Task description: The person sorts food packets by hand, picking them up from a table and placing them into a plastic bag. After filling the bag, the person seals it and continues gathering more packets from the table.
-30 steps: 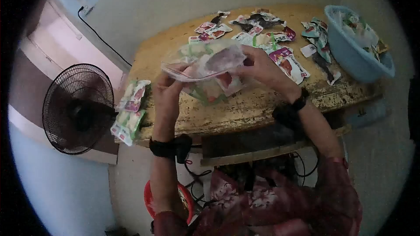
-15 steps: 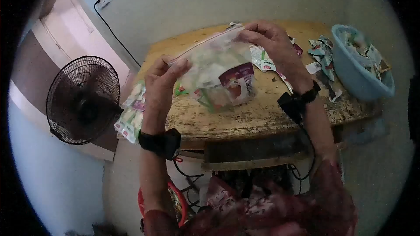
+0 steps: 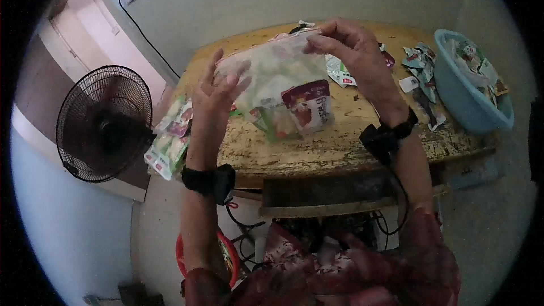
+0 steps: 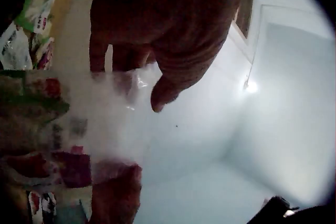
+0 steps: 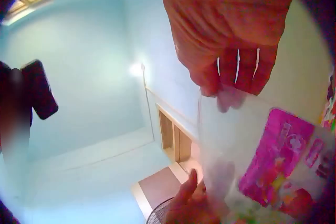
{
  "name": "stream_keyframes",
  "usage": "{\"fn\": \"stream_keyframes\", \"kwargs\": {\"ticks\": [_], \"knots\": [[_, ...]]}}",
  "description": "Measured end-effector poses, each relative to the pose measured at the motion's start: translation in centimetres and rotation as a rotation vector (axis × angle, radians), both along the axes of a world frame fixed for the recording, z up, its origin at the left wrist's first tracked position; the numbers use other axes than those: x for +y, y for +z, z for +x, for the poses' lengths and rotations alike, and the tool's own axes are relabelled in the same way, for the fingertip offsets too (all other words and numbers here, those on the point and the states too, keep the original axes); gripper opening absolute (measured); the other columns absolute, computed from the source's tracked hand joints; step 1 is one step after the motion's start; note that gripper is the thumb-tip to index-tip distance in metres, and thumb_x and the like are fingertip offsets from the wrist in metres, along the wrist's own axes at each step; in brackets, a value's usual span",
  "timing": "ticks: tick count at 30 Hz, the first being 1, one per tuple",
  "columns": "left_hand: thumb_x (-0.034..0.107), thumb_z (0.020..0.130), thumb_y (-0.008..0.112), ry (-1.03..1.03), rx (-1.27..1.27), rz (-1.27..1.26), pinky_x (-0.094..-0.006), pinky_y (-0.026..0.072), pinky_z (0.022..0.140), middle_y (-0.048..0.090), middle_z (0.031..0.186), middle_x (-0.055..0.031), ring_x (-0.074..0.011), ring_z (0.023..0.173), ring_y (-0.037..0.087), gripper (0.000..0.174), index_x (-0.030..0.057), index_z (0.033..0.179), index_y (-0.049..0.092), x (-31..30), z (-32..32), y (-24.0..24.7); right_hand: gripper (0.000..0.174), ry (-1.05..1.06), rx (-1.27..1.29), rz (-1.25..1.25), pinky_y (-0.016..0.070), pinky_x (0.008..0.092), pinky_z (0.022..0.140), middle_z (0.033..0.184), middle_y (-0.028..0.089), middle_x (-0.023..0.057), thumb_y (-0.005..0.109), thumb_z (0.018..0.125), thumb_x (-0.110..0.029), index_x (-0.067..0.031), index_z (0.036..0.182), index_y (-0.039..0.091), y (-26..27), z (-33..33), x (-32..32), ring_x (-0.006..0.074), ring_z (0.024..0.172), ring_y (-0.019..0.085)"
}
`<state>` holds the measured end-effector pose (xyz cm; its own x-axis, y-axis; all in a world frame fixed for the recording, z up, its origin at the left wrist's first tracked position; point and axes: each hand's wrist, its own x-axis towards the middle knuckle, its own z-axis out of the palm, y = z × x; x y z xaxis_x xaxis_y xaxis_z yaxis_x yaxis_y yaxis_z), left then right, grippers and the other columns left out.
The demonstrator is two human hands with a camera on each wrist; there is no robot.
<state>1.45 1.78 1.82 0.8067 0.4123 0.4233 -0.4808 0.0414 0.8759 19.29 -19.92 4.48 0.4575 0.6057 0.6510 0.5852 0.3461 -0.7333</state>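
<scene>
A clear zip-top plastic bag [image 3: 262,76] hangs upright above the table, holding several snack packets. One purple-and-white packet [image 3: 310,107] shows through its lower right; green-edged packets [image 3: 277,122] sit low beside it. My right hand [image 3: 362,56] pinches the bag's top right corner between thumb and fingers, as the right wrist view also shows. At the top left corner, my left hand [image 3: 215,90] has its fingers spread against the bag. In the left wrist view its thumb [image 4: 164,95] stands apart from the fingers, which partly show through the plastic.
On the worn wooden table [image 3: 266,161], green-and-white packets [image 3: 170,141] lie at the left edge and torn wrappers [image 3: 420,73] at the right. A blue basin [image 3: 470,105] of packets stands right of them. A black fan [image 3: 105,124] is at left, a red basin [image 3: 231,260] below.
The bag has gone from lying tilted between both hands to hanging upright with its zip edge raised. The left fingers have loosened from their pinch and spread; the right still grips its corner.
</scene>
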Motion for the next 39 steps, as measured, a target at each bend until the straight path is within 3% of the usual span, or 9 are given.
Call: {"fn": "stream_keyframes", "kwargs": {"ticks": [4, 10, 16, 19, 24, 26, 30, 35, 39], "knots": [[0.01, 0.083, 0.076, 0.044, 0.073, 0.037, -0.0392, 0.0463, 0.107, 0.052, 0.14, -0.0203, -0.0284, 0.13, 0.052, 0.101, 0.0007, 0.159, 0.009, -1.9, -1.7, -2.6, 0.023, -0.096, -0.103, -0.025, 0.0529, 0.031, 0.087, 0.093, 0.074, 0.0065, 0.066, 0.095, -0.023, -0.0012, 0.099, 0.07, -0.3, 0.9, -0.2, 0.0139, 0.092, 0.069], [0.003, 0.077, 0.082, 0.089, 0.265, 0.059, -0.0371, 0.0508, 0.1, 0.059, 0.13, -0.0165, -0.0241, 0.12, 0.058, 0.086, -0.002, 0.147, 0.032, -5.3, -1.9, -5.6, 0.017, -0.101, -0.031, -0.102, 0.0509, 0.0302, 0.092, 0.093, 0.072, 0.0071, 0.065, 0.097, -0.018, -0.0017, 0.1, 0.068, 0.8, -0.2, -0.9, 0.014, 0.094, 0.068], [0.015, 0.077, 0.084, 0.28, 0.395, 0.345, -0.033, 0.0513, 0.094, 0.065, 0.119, -0.0132, -0.0192, 0.107, 0.064, 0.067, -0.0026, 0.132, 0.049, -6.0, -0.9, -6.3, 0.018, -0.047, 0.015, -0.113, 0.0506, 0.0311, 0.093, 0.095, 0.072, 0.007, 0.063, 0.098, -0.018, -0.0005, 0.103, 0.067, 1.0, -0.8, -1.3, 0.0146, 0.096, 0.068], [0.019, 0.077, 0.085, 0.164, 0.425, 0.231, -0.0333, 0.0511, 0.093, 0.068, 0.112, -0.0127, -0.0189, 0.104, 0.064, 0.061, -0.0035, 0.126, 0.055, -5.3, -0.9, -7.6, 0.02, -0.072, 0.066, -0.095, 0.05, 0.032, 0.095, 0.098, 0.072, 0.0078, 0.064, 0.097, -0.016, -0.0003, 0.108, 0.066, 1.2, -1.8, -1.1, 0.0162, 0.098, 0.068], [0.026, 0.079, 0.085, 0.02, 0.313, 0.105, -0.0385, 0.051, 0.098, 0.07, 0.116, -0.0105, -0.023, 0.109, 0.066, 0.062, 0.0027, 0.129, 0.057, -3.9, 0.0, -10.7, 0.035, -0.174, 0.001, -0.211, 0.0511, 0.0347, 0.098, 0.118, 0.07, 0.0125, 0.07, 0.093, -0.018, -0.004, 0.125, 0.063, 2.3, -5.1, -0.5, 0.0217, 0.111, 0.065], [0.026, 0.077, 0.087, 0.117, 0.325, 0.381, -0.0404, 0.0488, 0.102, 0.066, 0.124, -0.0142, -0.0252, 0.116, 0.062, 0.068, 0.0014, 0.131, 0.055, -3.7, -0.7, -9.1, 0.044, -0.085, -0.032, -0.328, 0.0494, 0.0365, 0.102, 0.127, 0.065, 0.0133, 0.07, 0.093, -0.017, -0.0066, 0.134, 0.058, 2.2, -4.3, -0.4, 0.0235, 0.118, 0.061], [0.027, 0.076, 0.087, 0.181, 0.162, 0.384, -0.0417, 0.0479, 0.103, 0.06, 0.132, -0.0168, -0.0278, 0.119, 0.059, 0.083, 0.001, 0.144, 0.046, -3.1, -2.5, -9.9, 0.04, -0.319, -0.008, -0.362, 0.0438, 0.0353, 0.105, 0.131, 0.063, 0.0108, 0.059, 0.098, -0.015, -0.0063, 0.137, 0.058, 0.9, -5.3, -1.0, 0.0224, 0.122, 0.059], [0.026, 0.077, 0.086, 0.161, 0.145, 0.349, -0.0412, 0.0496, 0.101, 0.06, 0.133, -0.0174, -0.0267, 0.12, 0.058, 0.091, 0.0029, 0.151, 0.037, 0.0, -7.4, -8.5, 0.036, -0.507, -1.056, -0.532, 0.0394, 0.0373, 0.112, 0.141, 0.056, 0.0101, 0.041, 0.103, -0.011, -0.01, 0.131, 0.065, -0.1, -2.9, -1.9, 0.0247, 0.134, 0.051], [0.028, 0.077, 0.086, 0.155, 0.215, 0.264, -0.0416, 0.0479, 0.104, 0.058, 0.135, -0.0172, -0.0271, 0.122, 0.057, 0.096, 0.0038, 0.153, 0.033, 0.1, -7.2, -9.5, 0.034, -0.515, -1.092, -0.54, 0.0397, 0.0368, 0.113, 0.14, 0.057, 0.0114, 0.047, 0.101, -0.009, -0.0031, 0.131, 0.062, 0.3, 0.2, -2.5, 0.023, 0.131, 0.053]]}}
